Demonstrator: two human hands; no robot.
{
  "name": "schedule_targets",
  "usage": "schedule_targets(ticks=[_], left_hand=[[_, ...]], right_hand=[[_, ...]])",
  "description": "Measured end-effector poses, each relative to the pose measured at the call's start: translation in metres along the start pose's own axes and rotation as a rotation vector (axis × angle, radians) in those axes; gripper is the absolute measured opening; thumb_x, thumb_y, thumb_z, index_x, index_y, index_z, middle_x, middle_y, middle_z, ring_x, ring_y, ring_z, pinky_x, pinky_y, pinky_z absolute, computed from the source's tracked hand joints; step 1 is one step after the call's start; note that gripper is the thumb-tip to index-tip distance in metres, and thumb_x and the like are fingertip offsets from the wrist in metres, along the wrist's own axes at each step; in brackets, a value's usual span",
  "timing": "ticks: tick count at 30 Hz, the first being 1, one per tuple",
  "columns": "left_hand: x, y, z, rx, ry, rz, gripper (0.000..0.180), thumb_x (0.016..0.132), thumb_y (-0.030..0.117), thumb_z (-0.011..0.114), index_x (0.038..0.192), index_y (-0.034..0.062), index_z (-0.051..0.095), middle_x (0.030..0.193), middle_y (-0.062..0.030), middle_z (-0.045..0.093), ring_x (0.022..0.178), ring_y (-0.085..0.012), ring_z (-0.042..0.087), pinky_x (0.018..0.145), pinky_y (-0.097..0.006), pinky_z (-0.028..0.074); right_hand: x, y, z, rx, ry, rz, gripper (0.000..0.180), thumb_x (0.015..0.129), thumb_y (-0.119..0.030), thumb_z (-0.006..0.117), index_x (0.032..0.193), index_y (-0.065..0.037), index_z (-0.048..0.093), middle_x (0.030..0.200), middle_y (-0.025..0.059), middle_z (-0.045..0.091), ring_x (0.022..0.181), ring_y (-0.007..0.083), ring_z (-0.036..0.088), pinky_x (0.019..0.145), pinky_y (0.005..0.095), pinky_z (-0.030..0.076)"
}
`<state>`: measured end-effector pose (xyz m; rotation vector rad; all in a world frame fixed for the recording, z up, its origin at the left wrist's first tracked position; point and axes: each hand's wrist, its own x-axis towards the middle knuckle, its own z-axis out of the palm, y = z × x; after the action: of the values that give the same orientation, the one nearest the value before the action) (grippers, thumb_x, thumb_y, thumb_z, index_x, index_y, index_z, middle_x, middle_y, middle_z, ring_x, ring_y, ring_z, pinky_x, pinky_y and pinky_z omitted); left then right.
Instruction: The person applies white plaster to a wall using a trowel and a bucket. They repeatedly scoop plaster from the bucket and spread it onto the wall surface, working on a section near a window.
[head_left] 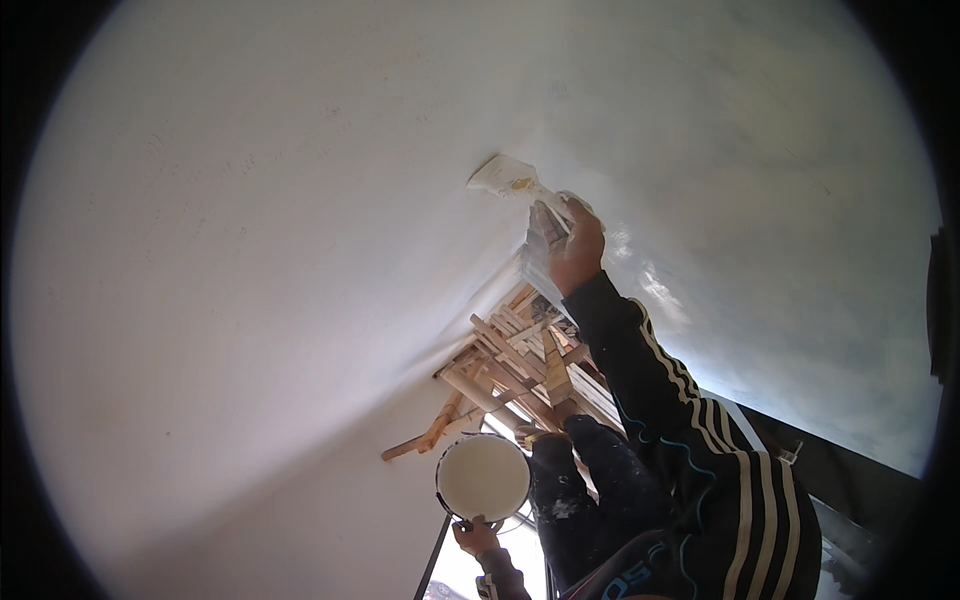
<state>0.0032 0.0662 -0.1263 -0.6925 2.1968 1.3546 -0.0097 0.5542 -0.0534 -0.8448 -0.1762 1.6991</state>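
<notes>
My right hand (578, 248), raised high, is wrapped round the handle of a wide paintbrush (508, 176). White paint coats the brush, and its bristle end touches the white wall (300, 220) close to the corner. Lower down, my left hand (477, 538) grips the near edge of a round paint pot (438, 482), where part of a dark handle or rim shows. Whitish paint (484, 478) fills the visible inside of the pot. Its outer side and base are hidden from above.
A second pale wall (760, 210) rises on the right, with wet, shiny patches near my right wrist. Below stands a stack of wooden planks and poles (510, 360). My paint-spotted trouser legs (565, 490) are above it. A dark beam (830, 450) crosses the lower right.
</notes>
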Motion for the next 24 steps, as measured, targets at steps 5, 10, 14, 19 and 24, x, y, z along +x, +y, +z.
schedule_targets(ticks=[5,10,14,19,24], left_hand=[[0.003,-0.003,-0.001,-0.016,0.003,0.018,0.023,0.070,-0.005,0.054,0.086,-0.0041,0.037,0.078,-0.0133,0.050,0.061,-0.0228,0.058,0.048,-0.039,0.059],[0.004,0.001,0.001,-0.035,-0.025,0.011,0.024,0.070,-0.007,0.054,0.086,-0.0017,0.036,0.079,-0.0127,0.050,0.060,-0.0221,0.057,0.044,-0.039,0.056],[0.016,-0.015,-0.004,0.024,-0.015,0.093,0.026,0.065,-0.009,0.049,0.081,-0.0005,0.031,0.079,-0.0174,0.046,0.060,-0.0269,0.054,0.052,-0.053,0.058],[0.065,-0.068,-0.012,-0.128,0.000,-0.026,0.023,0.074,0.003,0.053,0.093,0.0007,0.041,0.079,-0.0135,0.050,0.056,-0.0265,0.055,0.061,-0.051,0.054],[0.035,-0.047,0.001,-0.123,-0.016,0.036,0.056,0.066,-0.012,0.049,0.118,-0.0027,0.028,0.099,-0.0223,0.046,0.073,-0.0403,0.057,0.056,-0.059,0.055]], right_hand=[[-0.052,-0.055,0.067,0.090,-0.285,-0.216,0.021,0.085,-0.010,0.051,0.103,0.001,0.050,0.101,0.0123,0.053,0.098,0.0273,0.057,0.090,0.0355,0.049],[-0.095,-0.120,0.140,0.299,-0.669,-0.372,0.024,0.089,-0.017,0.050,0.104,0.000,0.049,0.110,0.0175,0.055,0.103,0.0330,0.056,0.092,0.0402,0.047],[-0.096,-0.109,0.167,0.224,-0.708,-0.558,0.022,0.088,-0.016,0.050,0.103,0.000,0.049,0.106,0.0159,0.057,0.099,0.0327,0.059,0.089,0.0428,0.048],[-0.073,-0.036,0.112,0.059,-0.506,-0.423,0.018,0.086,-0.012,0.051,0.101,-0.002,0.048,0.100,0.0132,0.057,0.098,0.0301,0.059,0.087,0.0451,0.048],[-0.064,0.008,0.045,-0.057,-0.263,-0.311,0.019,0.085,-0.010,0.051,0.102,-0.001,0.050,0.098,0.0126,0.057,0.095,0.0298,0.060,0.084,0.0432,0.050]])
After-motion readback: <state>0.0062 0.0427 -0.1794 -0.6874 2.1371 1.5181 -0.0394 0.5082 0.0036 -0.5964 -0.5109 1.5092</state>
